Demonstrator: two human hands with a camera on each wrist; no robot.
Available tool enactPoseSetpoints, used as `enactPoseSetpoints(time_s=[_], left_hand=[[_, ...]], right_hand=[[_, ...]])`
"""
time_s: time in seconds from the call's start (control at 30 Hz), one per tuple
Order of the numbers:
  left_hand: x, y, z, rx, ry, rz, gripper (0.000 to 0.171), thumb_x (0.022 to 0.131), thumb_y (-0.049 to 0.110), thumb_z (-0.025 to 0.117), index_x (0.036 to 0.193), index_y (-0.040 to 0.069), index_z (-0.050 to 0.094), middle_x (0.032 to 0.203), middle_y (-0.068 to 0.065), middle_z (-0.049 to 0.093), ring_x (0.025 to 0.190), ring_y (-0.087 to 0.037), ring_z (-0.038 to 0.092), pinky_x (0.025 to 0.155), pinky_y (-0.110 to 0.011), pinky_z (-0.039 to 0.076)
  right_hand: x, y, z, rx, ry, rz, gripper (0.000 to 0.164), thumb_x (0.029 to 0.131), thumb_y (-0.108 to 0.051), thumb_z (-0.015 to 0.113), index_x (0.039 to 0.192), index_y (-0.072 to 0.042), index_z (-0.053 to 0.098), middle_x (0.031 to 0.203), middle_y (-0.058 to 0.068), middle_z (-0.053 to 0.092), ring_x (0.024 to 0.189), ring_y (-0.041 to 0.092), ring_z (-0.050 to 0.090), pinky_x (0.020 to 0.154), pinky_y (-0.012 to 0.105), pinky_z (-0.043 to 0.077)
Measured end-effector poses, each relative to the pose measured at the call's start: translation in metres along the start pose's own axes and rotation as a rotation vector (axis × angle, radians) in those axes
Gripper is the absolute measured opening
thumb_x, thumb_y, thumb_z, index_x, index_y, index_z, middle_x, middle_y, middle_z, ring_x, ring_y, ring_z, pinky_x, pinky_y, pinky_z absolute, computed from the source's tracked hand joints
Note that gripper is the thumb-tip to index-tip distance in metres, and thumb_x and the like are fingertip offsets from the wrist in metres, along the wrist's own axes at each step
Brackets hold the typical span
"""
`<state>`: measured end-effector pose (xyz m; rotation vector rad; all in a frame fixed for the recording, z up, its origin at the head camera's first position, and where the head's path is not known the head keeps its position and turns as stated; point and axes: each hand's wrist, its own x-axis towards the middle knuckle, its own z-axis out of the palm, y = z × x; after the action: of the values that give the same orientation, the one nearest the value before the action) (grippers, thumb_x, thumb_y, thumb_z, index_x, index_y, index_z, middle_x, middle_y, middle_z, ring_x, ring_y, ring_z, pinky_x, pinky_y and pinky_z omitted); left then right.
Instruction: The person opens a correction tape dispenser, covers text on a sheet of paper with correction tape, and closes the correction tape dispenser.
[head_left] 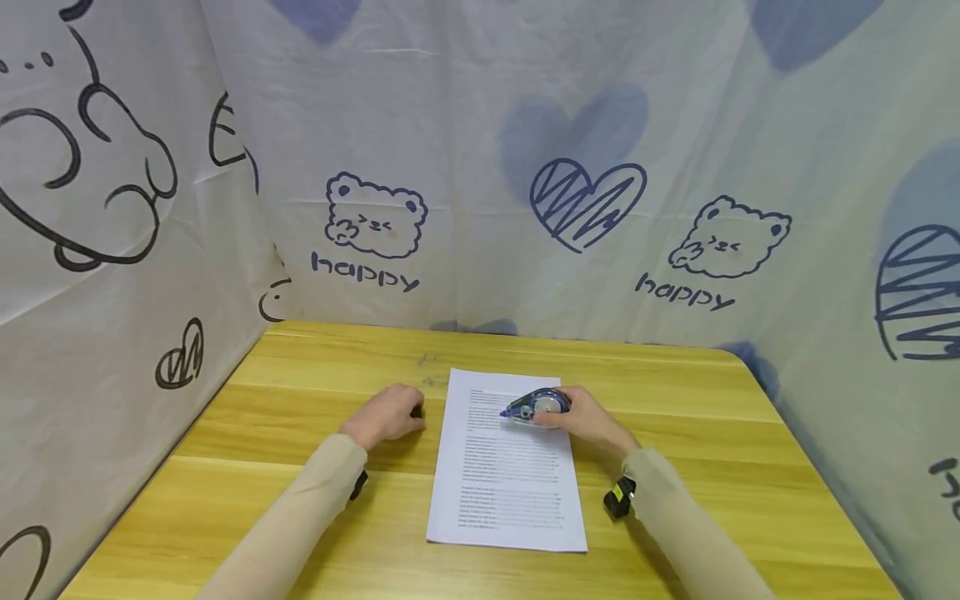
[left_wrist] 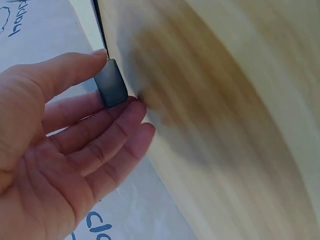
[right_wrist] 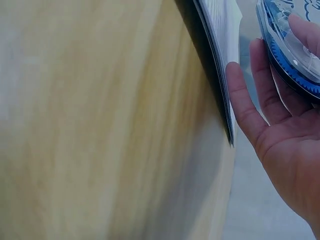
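Observation:
My right hand holds a blue, clear-sided correction tape dispenser over the upper part of a stack of printed sheets. Its pointed tip faces left, near the lines of text; whether it touches the paper I cannot tell. The right wrist view shows the dispenser between thumb and fingers, with the edge of the stack beside them. Left of the paper, my left hand is low over the table. Between its thumb and fingers it pinches a small dark cap-like piece.
The sheets lie on a yellow wood-grain table. A white cloth printed with hearts and bears hangs behind the table and along both sides. A small black device is worn at the right wrist.

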<state>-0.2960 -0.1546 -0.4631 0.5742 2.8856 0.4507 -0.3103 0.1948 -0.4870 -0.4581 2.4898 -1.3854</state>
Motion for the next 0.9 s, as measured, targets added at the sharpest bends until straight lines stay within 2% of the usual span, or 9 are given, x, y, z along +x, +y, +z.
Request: enactPoseSetpoints(time_s=[0.27,0.43,0.57,0.63,0.77,0.9], left_hand=[[0.0,0.002,0.003,-0.053,0.063,0.04,0.012,0.087,0.02,0.076,0.083,0.014,0.067,0.076,0.003,0.062,0.068,-0.013,0.052,0.062,-0.028,0.045],[0.001,0.003,0.005,-0.086,0.085,0.084,0.009,0.087,0.02,0.076,0.084,0.015,0.069,0.078,0.005,0.064,0.069,-0.011,0.053,0.065,-0.028,0.046],[0.002,0.003,0.004,-0.121,0.098,0.1,0.011,0.087,0.023,0.076,0.081,0.017,0.069,0.073,0.006,0.061,0.064,-0.011,0.049,0.059,-0.026,0.042],[0.003,0.004,0.004,-0.131,0.106,0.109,0.013,0.089,0.024,0.074,0.081,0.016,0.069,0.069,0.005,0.06,0.061,-0.01,0.047,0.055,-0.024,0.038],[0.004,0.008,0.004,-0.134,0.138,0.141,0.014,0.091,0.027,0.072,0.091,0.013,0.073,0.069,0.005,0.06,0.058,-0.008,0.046,0.052,-0.021,0.036],[0.004,0.015,0.004,-0.133,0.179,0.18,0.025,0.09,0.027,0.072,0.105,0.008,0.074,0.077,0.005,0.064,0.062,-0.008,0.05,0.055,-0.021,0.04]], right_hand=[[0.002,-0.003,0.003,0.024,-0.004,0.041,0.048,0.081,-0.036,0.08,0.118,-0.008,0.066,0.104,0.006,0.071,0.089,0.018,0.065,0.078,0.031,0.059],[0.0,-0.004,0.004,0.058,-0.015,0.023,0.044,0.083,-0.033,0.08,0.116,-0.007,0.067,0.101,0.007,0.071,0.087,0.018,0.066,0.076,0.033,0.06],[-0.001,-0.004,0.004,0.112,-0.029,0.0,0.042,0.085,-0.026,0.078,0.119,-0.004,0.064,0.104,0.012,0.069,0.088,0.019,0.066,0.075,0.035,0.061],[-0.001,-0.004,0.004,0.149,-0.028,0.007,0.046,0.086,-0.024,0.077,0.124,-0.003,0.06,0.109,0.015,0.066,0.091,0.02,0.066,0.076,0.036,0.062],[0.0,-0.007,0.004,0.188,0.001,0.033,0.056,0.087,-0.024,0.076,0.133,-0.005,0.051,0.119,0.019,0.059,0.095,0.021,0.064,0.076,0.038,0.062],[-0.002,-0.015,0.004,0.179,0.018,0.038,0.059,0.089,-0.023,0.074,0.138,-0.004,0.047,0.121,0.021,0.056,0.091,0.022,0.064,0.074,0.044,0.061]])
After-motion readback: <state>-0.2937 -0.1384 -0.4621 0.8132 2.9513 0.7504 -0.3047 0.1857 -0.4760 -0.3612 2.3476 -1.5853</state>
